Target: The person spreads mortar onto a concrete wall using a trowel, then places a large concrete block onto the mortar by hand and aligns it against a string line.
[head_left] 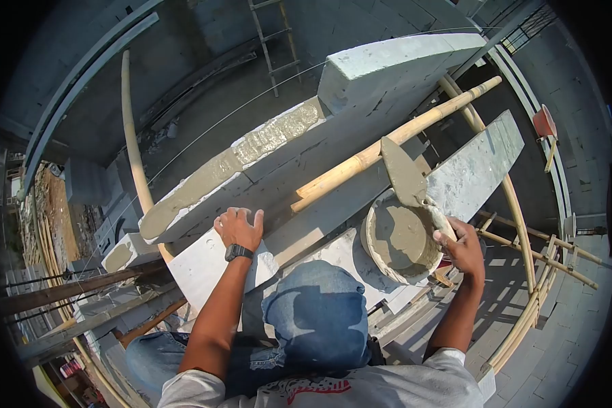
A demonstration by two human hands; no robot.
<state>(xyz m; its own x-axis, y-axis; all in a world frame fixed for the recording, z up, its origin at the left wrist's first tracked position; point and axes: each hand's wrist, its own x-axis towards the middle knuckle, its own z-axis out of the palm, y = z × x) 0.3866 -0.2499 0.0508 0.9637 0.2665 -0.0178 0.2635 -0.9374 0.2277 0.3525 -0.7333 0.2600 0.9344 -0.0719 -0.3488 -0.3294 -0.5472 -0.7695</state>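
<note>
With twelve o'clock straight ahead of the person, the left hand (241, 230) is at eleven, palm down at the far edge of a pale block (200, 272). Its fingers are loosely spread, slightly bent, and the thumb stands apart; a dark watch (238, 252) is on the wrist. The right hand (461, 245), between one and two o'clock, is closed around the handle of a trowel (404, 175), thumb and fingers wrapped on the grip.

The trowel's blade is coated in wet grey mortar and points towards twelve, beyond the far rim of a round bucket (372, 238). The bucket sits at one o'clock, just beside the right hand — more mortar (400, 234) lies inside it, and its rim is smeared.

Beyond the left hand runs a block wall (272, 177), slanting from about half past ten to half past twelve. A bed of mortar (234, 162) covers its top, smoother at the near left end and rougher towards a raised block (404, 58) that stands at the far end of the bed. A bamboo pole (401, 132) slants alongside the wall, and a flat board (479, 163) reaches out beyond the bucket at about one o'clock. The material under the bucket looks like pale slabs, though shadow and clutter make that hard to confirm.
</note>
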